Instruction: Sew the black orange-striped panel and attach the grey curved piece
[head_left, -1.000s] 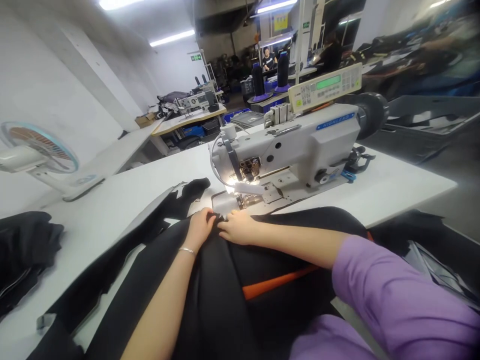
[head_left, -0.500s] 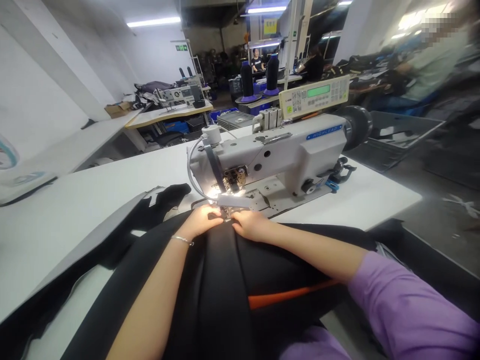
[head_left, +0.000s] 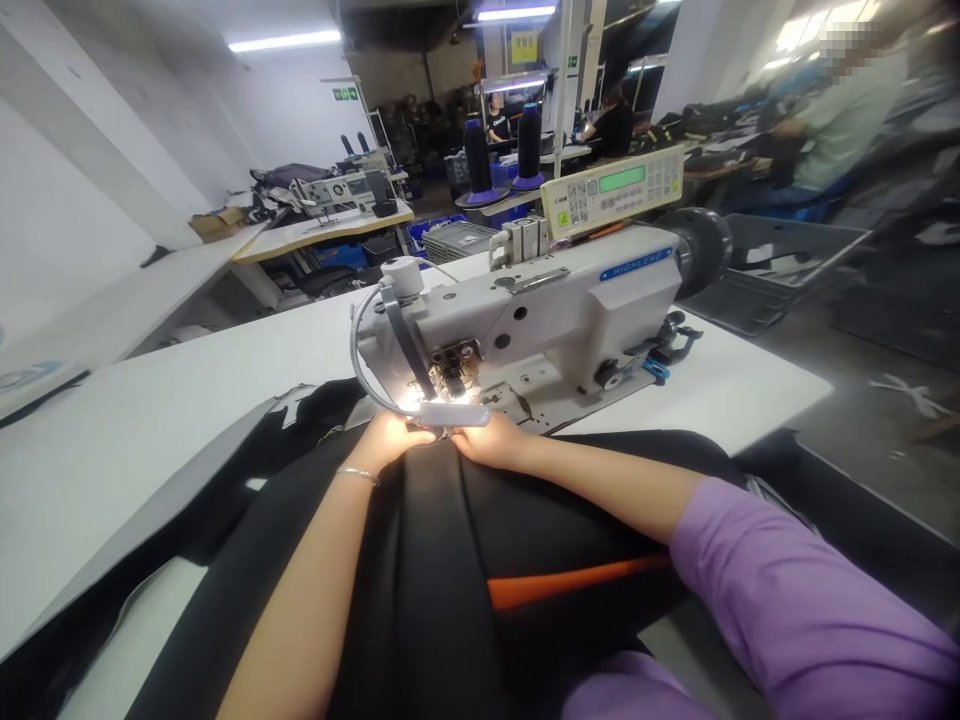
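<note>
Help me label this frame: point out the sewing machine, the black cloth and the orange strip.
sewing machine (head_left: 555,310), head view, side of its body
black cloth (head_left: 435,560), head view, middle fold
orange strip (head_left: 570,583), head view, mid-length

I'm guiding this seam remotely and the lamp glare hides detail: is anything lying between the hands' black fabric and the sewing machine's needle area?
Nothing visible does. The left hand and right hand press the black fabric flat just before the needle area. Only the small lamp hangs over the gap; glare hides the spot beneath.
</note>
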